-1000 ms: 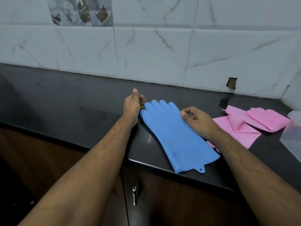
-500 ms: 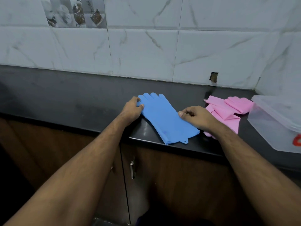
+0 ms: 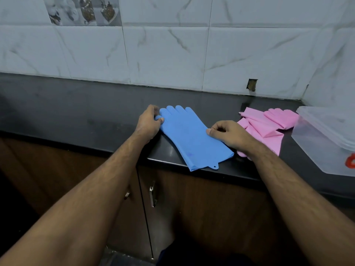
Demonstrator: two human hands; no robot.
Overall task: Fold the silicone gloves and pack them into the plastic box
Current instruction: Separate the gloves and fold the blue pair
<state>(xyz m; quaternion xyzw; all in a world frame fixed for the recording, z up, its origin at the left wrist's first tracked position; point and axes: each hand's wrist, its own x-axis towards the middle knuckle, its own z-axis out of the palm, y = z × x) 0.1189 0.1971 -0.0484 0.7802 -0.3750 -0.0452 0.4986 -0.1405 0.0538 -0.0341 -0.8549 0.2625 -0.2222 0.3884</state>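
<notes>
A blue silicone glove point(image 3: 189, 137) lies flat on the black countertop point(image 3: 76, 114), fingers toward the wall, cuff hanging slightly over the front edge. My left hand point(image 3: 148, 122) grips the glove's thumb at its left side. My right hand point(image 3: 226, 134) pinches the glove's right edge with curled fingers. Pink gloves point(image 3: 269, 123) lie to the right, partly folded, partly under my right wrist. A clear plastic box point(image 3: 326, 139) with a red mark stands at the far right.
A white marble-tiled wall point(image 3: 172, 50) backs the counter, with a small hole near the right corner. Brown cabinet doors point(image 3: 192, 208) with metal handles sit below the counter's front edge.
The view has shifted a little. My left hand has closed its fingers on the blue glove's thumb. My right hand stays on the glove's right edge.
</notes>
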